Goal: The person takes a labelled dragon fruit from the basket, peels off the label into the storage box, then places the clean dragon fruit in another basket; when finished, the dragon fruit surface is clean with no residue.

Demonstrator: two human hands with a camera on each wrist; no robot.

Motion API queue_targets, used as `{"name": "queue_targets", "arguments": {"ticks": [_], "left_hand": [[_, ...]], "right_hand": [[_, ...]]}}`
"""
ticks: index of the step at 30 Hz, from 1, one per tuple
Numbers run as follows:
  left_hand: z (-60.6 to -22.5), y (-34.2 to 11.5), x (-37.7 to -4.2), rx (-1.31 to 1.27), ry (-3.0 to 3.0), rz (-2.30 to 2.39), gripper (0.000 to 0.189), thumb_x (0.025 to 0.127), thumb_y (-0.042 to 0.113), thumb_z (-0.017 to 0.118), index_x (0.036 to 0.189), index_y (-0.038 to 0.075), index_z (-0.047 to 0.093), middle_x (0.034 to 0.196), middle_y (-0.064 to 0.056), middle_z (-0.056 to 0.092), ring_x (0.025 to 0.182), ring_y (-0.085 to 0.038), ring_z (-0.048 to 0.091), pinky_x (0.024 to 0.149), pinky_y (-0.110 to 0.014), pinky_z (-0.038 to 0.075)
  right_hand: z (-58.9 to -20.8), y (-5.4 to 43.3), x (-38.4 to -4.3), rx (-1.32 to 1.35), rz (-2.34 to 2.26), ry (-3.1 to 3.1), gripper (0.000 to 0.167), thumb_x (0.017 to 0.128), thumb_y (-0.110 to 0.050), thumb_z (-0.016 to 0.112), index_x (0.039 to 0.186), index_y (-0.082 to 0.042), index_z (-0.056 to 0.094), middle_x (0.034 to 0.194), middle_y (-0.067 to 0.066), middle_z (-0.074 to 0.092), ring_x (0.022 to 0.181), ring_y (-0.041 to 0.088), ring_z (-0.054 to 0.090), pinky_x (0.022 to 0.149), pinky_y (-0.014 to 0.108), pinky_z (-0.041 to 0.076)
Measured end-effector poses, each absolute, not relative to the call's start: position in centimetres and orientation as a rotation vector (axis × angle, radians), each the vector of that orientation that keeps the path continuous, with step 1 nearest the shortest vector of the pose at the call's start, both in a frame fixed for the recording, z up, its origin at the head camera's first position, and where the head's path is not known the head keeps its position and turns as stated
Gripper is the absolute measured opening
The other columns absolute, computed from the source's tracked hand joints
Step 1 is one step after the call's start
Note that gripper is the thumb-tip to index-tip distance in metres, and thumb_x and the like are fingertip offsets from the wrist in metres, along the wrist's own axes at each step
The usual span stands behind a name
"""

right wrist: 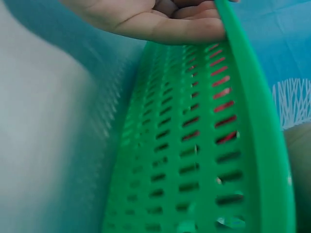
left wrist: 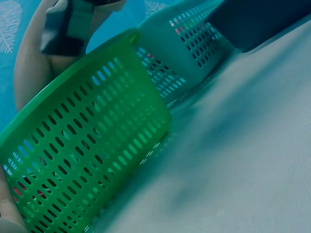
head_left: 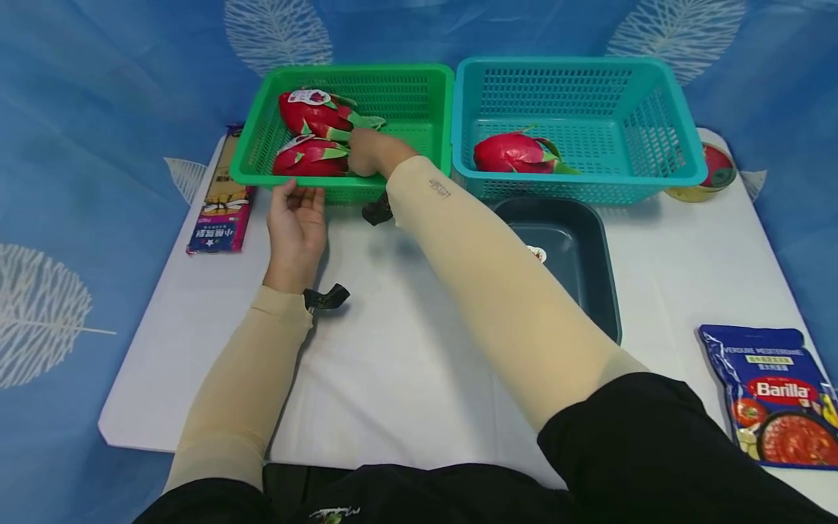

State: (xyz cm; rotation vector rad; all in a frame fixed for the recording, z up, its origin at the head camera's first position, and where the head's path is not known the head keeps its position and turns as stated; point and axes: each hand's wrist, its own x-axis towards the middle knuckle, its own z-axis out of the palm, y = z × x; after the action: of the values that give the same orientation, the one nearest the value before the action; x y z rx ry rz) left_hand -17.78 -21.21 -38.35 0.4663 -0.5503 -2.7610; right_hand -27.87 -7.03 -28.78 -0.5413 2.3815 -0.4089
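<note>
In the head view, two red dragon fruits with stickers, the rear one [head_left: 308, 113] and the front one [head_left: 310, 161], lie in the left part of the green basket [head_left: 419, 73]. My right hand [head_left: 374, 151] reaches over the front rim with curled fingers at the leafy end of the front dragon fruit; its fingertips are hidden. My left hand [head_left: 297, 225] holds the basket's front rim, palm up, its fingers [right wrist: 194, 30] against the slotted wall below the rim in the right wrist view. A third dragon fruit [head_left: 513, 153] lies in the blue basket [head_left: 576, 178].
A dark tray [head_left: 592, 255] sits in front of the blue basket, partly under my right forearm; a white sticker [head_left: 537, 253] shows in it. A flat snack pack [head_left: 222, 204] lies left, a can [head_left: 713, 171] behind right, and a Barilla pouch [head_left: 772, 393] front right.
</note>
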Motion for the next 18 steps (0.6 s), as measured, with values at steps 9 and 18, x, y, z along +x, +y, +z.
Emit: {"name": "queue_targets", "arguments": {"ticks": [9,18], "left_hand": [[-38.4,-20.9,-17.8,0.445,-0.589,-2.75,0.011,0.103,0.001,0.056,0.113,-0.003,0.05,0.105,-0.014,0.055,0.09,-0.023,0.062,0.091,-0.031,0.056],[-38.4,-21.1,-17.7,0.444,-0.571,-2.755,0.009,0.104,0.001,0.055,0.112,-0.003,0.052,0.103,-0.015,0.057,0.087,-0.024,0.062,0.086,-0.031,0.058]], "right_hand": [[-30.1,-7.5,-28.2,-0.506,-0.476,2.422,0.051,0.113,-0.013,0.03,0.163,-0.006,0.036,0.161,0.007,0.042,0.125,0.017,0.044,0.096,0.023,0.038],[-30.7,-7.5,-28.2,-0.489,-0.582,2.551,0.049,0.112,-0.024,0.053,0.159,-0.01,0.047,0.16,0.003,0.047,0.146,0.018,0.04,0.113,0.024,0.037]]}}
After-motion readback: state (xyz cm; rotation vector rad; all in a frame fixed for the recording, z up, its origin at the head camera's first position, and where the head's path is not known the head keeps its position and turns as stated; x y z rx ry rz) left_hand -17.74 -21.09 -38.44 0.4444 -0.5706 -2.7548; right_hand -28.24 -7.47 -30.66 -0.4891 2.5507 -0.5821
